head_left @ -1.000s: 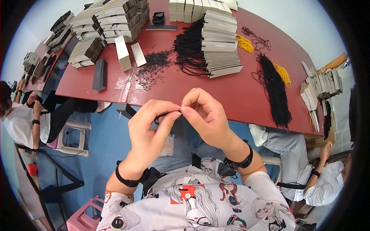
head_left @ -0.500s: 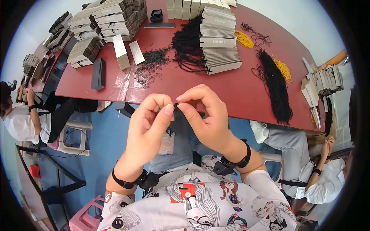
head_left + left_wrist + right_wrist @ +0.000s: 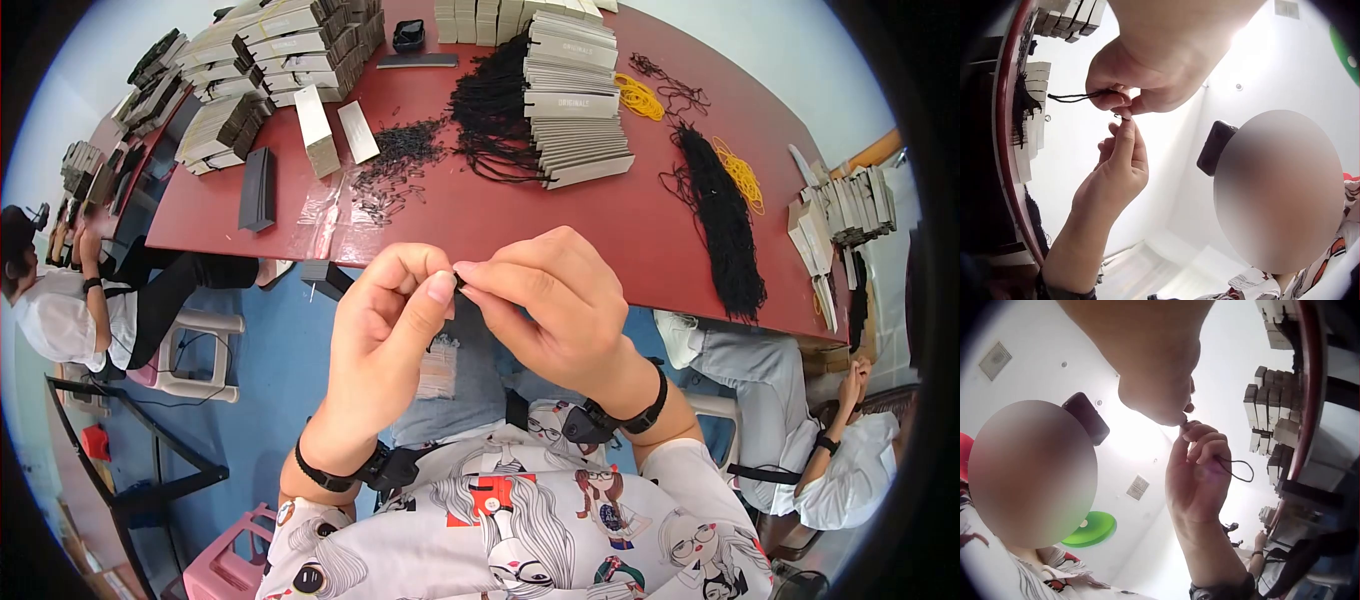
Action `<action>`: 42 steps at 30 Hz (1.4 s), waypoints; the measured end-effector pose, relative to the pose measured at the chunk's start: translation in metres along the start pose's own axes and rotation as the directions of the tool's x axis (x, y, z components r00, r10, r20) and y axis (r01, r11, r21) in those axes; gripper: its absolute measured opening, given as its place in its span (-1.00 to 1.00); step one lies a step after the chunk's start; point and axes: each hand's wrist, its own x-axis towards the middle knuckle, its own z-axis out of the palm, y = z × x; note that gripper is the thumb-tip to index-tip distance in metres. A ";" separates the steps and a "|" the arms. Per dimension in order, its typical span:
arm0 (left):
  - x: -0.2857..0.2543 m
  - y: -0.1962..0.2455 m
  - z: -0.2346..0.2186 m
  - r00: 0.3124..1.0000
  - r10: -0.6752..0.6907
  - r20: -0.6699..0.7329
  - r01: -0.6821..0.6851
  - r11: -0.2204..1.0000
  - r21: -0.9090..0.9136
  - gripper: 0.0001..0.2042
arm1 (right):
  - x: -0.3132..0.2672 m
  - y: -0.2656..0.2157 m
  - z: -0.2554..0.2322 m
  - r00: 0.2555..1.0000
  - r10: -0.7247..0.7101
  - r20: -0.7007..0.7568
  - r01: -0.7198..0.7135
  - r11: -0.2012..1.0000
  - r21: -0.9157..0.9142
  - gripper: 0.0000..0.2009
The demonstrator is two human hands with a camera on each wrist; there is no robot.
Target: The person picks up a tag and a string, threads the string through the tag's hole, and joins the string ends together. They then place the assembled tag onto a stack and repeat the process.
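Observation:
In the head view my left hand (image 3: pixel 388 325) and right hand (image 3: pixel 562 315) meet fingertip to fingertip just off the table's near edge. A thin black cord (image 3: pixel 1071 97) is held in the left fingers, and its loop sticks out behind them in both wrist views. Between thumb and forefinger the right hand pinches a small black wire pin (image 3: pixel 1124 117), right at the left fingertips. From above, only a dark speck shows where the hands meet; the fingers hide the rest.
The red table (image 3: pixel 480 215) bears a heap of small black pins (image 3: pixel 400 165), grey tags with black cords (image 3: pixel 580 105), a bundle of black cords (image 3: pixel 715 225), yellow cord (image 3: pixel 740 178) and tall stacks of tags (image 3: pixel 300 45). Other people sit left and right.
The fingertips came slightly apart, showing a small black bit, then closed together again. My right hand has turned over so its back faces up more. The left hand shifted slightly.

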 end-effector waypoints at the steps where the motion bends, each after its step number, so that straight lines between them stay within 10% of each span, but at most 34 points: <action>1: 0.000 0.000 0.000 1.000 -0.001 0.000 0.001 1.000 0.000 -0.90 | 0.000 0.000 0.000 1.000 0.001 0.000 -0.001 1.000 0.000 -0.76; 10: -0.006 0.001 0.000 0.995 0.080 -0.060 -0.069 0.983 0.171 -0.92 | 0.000 0.005 0.005 0.993 -0.074 -0.095 0.065 0.994 -0.092 -0.77; 16: -0.015 -0.002 -0.018 0.981 0.172 -0.087 -0.149 0.963 0.225 -0.92 | -0.007 -0.003 0.009 0.987 0.117 -0.108 -0.107 0.990 0.096 -0.77; 19: -0.034 -0.001 -0.052 0.987 -0.021 0.161 0.069 0.951 -0.301 -0.92 | -0.006 -0.006 0.007 0.914 0.406 0.028 -0.396 0.872 0.287 -0.81; 21: -0.052 -0.001 -0.070 0.983 0.083 0.165 -0.021 0.939 -0.344 -0.92 | -0.003 -0.003 0.010 0.780 0.559 0.281 -0.622 0.645 0.444 -0.88; 24: -0.074 -0.005 -0.084 0.980 0.197 0.036 -0.186 0.964 -0.192 -0.92 | 0.005 0.006 0.026 0.601 0.401 0.692 -0.769 0.527 0.362 -0.94; 28: -0.086 -0.012 -0.095 0.885 0.297 -0.359 -0.261 0.954 0.147 -0.88 | 0.035 0.027 0.071 0.535 0.173 0.827 -0.702 0.635 0.322 -0.92; 34: -0.113 -0.011 -0.120 0.798 0.208 -0.566 -0.109 0.973 0.205 -0.96 | 0.105 0.089 0.181 0.844 0.456 0.281 -0.378 0.879 -0.293 -0.64; 37: -0.118 -0.014 -0.129 0.780 0.219 -0.586 -0.093 0.967 0.237 -0.96 | 0.127 0.094 0.206 0.677 0.564 0.473 -0.267 0.787 -0.555 -0.60; 42: -0.116 -0.023 -0.133 0.755 0.299 -0.583 -0.114 0.936 0.333 -0.95 | 0.133 0.090 0.208 0.694 0.556 0.458 -0.219 0.768 -0.602 -0.54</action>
